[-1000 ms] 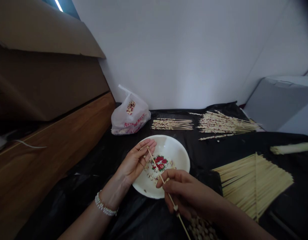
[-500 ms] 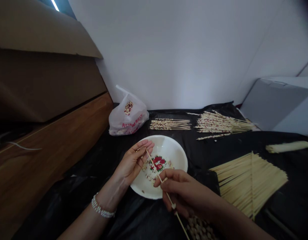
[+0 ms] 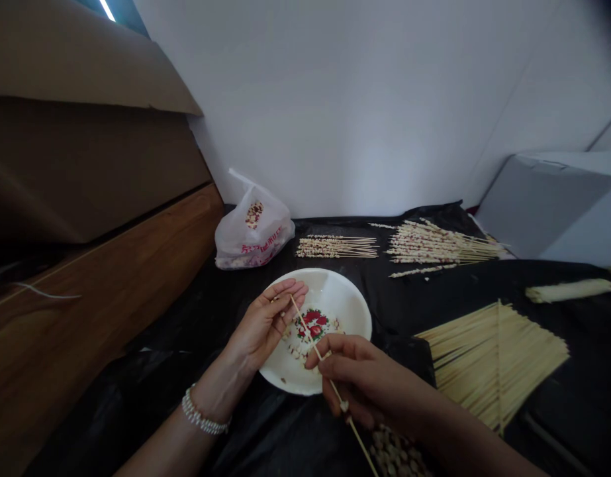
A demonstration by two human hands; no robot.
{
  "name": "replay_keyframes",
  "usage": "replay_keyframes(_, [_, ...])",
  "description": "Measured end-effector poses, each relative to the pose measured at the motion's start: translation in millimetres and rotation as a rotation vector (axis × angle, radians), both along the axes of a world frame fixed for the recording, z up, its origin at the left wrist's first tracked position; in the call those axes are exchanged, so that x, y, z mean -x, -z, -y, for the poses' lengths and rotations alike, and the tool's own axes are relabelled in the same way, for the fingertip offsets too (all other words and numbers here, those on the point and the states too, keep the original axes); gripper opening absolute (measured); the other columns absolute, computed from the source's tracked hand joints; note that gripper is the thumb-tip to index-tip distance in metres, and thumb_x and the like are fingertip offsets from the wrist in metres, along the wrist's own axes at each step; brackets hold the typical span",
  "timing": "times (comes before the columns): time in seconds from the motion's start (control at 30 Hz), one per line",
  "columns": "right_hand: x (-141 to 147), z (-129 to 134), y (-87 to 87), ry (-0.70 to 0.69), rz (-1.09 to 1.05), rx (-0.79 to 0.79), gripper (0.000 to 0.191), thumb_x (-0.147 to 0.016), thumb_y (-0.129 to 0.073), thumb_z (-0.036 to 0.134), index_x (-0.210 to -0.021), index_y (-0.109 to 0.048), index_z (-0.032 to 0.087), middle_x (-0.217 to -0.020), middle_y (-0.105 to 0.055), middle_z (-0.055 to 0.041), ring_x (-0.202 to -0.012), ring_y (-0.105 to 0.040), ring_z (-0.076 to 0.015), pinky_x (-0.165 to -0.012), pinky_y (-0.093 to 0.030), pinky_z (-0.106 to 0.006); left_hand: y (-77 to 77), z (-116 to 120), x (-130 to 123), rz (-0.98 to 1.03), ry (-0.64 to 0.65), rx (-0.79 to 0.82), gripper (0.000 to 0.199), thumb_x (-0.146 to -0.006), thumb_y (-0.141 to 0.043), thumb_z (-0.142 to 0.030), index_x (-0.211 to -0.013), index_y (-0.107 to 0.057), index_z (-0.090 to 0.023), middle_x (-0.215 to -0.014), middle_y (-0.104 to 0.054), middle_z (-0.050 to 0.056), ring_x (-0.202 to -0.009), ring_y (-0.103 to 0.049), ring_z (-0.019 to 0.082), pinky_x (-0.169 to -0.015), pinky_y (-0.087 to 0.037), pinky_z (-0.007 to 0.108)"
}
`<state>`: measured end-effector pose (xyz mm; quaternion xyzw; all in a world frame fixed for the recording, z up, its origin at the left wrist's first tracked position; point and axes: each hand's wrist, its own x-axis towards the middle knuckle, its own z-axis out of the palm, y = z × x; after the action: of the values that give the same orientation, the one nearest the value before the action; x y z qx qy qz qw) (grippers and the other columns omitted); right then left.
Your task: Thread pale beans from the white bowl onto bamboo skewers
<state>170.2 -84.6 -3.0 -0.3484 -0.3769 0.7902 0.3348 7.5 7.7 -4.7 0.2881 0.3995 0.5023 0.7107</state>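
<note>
A thin wooden skewer [image 3: 355,434] slants across the middle, pinched between the thumb and fingers of my right hand [image 3: 352,371]. Part way down it sits a small pale piece [image 3: 344,406], just below the fingers. The skewer's upper tip meets the thumb and fingertips of my left hand [image 3: 265,324]. That hand is turned palm up with its fingers curled together; pale bits show at the fingers, too small to name. Beneath both hands is a white bowl [image 3: 352,301] with a red flower print and small red-and-white pieces [image 3: 298,351] on its bottom.
A white plastic bag [image 3: 255,232] of similar pieces stands behind the bowl. Threaded skewers lie in two piles, one middle [image 3: 318,247] and one right [image 3: 424,242]. Bare skewers [image 3: 494,364] fan out at right. Cardboard [image 3: 87,159] and a wooden board [image 3: 111,285] flank the left.
Both hands and the skewer stay almost where they were. The piece on the skewer sits slightly higher in the picture, and the view has shifted a little.
</note>
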Motion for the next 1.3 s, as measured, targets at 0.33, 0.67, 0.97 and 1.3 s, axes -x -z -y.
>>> replay_keyframes(0.33, [0.3, 0.6, 1.7, -0.005, 0.021, -0.008, 0.011, -0.083, -0.055, 0.025, -0.092, -0.058, 0.019, -0.049, -0.062, 0.0067, -0.024, -0.033, -0.0031, -0.026, -0.014, -0.016, 0.1, -2.5, 2.9, 0.054, -0.022, 0.013, 0.027, -0.081, -0.053, 0.007, -0.099, -0.068, -0.005, -0.113, -0.07, 0.019, -0.105, -0.068, 0.022, -0.094, -0.054, 0.027])
replay_keyframes(0.67, [1.1, 1.4, 0.9, 0.002, 0.021, -0.004, 0.01, -0.083, -0.055, 0.021, -0.091, -0.058, 0.018, -0.048, -0.061, 0.0057, -0.024, -0.033, -0.0026, -0.026, -0.012, -0.017, -1.3, 1.0, -0.6, 0.018, -0.023, 0.02, 0.033, -0.076, -0.053, 0.01, -0.099, -0.069, -0.007, -0.115, -0.07, 0.018, -0.111, -0.066, 0.022, -0.097, -0.052, 0.026])
replay_keyframes(0.97, [0.8, 1.6, -0.4, 0.005, 0.052, 0.015, 0.01, -0.084, -0.054, 0.024, -0.092, -0.058, 0.018, -0.05, -0.061, 0.0055, -0.024, -0.033, -0.0025, -0.027, -0.011, -0.018, -0.6, 3.5, -1.0, 0.002, -0.02, -0.007, 0.031, -0.076, -0.055, 0.009, -0.096, -0.07, -0.008, -0.112, -0.071, 0.017, -0.109, -0.066, 0.022, -0.098, -0.052, 0.027])
replay_keyframes(1.3, [1.5, 1.5, 1.3, 0.012, 0.015, 0.007, 0.013, -0.083, -0.055, 0.025, -0.093, -0.058, 0.018, -0.05, -0.061, 0.0063, -0.024, -0.033, -0.0024, -0.026, -0.011, -0.017, -0.9, 1.9, -1.9, 0.0, -0.032, -0.018, 0.028, -0.077, -0.056, 0.008, -0.096, -0.07, -0.007, -0.111, -0.071, 0.017, -0.104, -0.068, 0.02, -0.095, -0.053, 0.026])
